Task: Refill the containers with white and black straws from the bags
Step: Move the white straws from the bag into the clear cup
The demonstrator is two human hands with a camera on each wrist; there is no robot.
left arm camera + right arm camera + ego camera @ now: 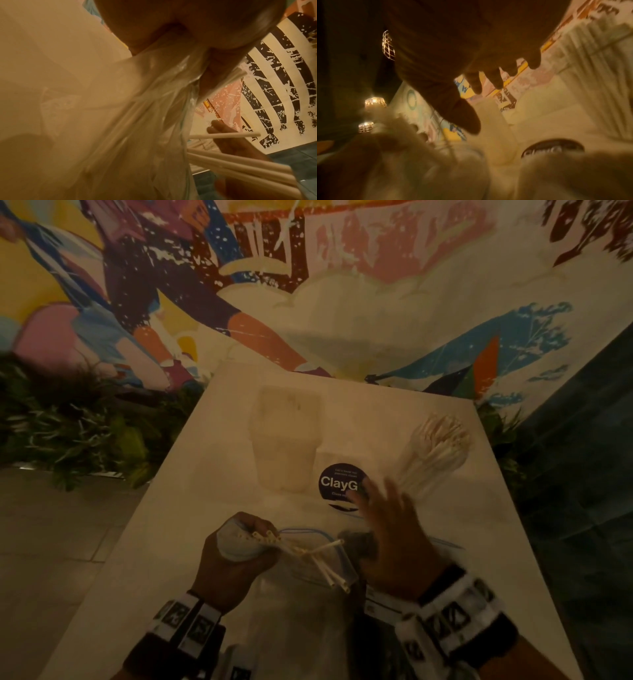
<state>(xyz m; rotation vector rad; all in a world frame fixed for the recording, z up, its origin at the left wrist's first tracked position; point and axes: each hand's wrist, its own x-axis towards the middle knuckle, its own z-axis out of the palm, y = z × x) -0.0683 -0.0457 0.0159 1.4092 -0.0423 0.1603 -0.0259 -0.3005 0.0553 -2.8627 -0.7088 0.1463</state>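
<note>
The person's left hand grips the bunched end of a clear zip bag that lies on the white table; a few white straws poke loose from its open mouth. The right hand hovers above the bag with fingers spread and holds nothing. Beyond it, on the right, stands a clear container already packed with white straws; on the left stands an empty clear container, with a round dark sticker between them on the table. No black straws can be made out. The step in hand looks like drawing straws out of the bag. It would go best if the left hand kept the bag's mouth steady while the right gathered the loose straws into one parallel bundle, pinched near the middle so none fan out, then carried them upright to a container
</note>
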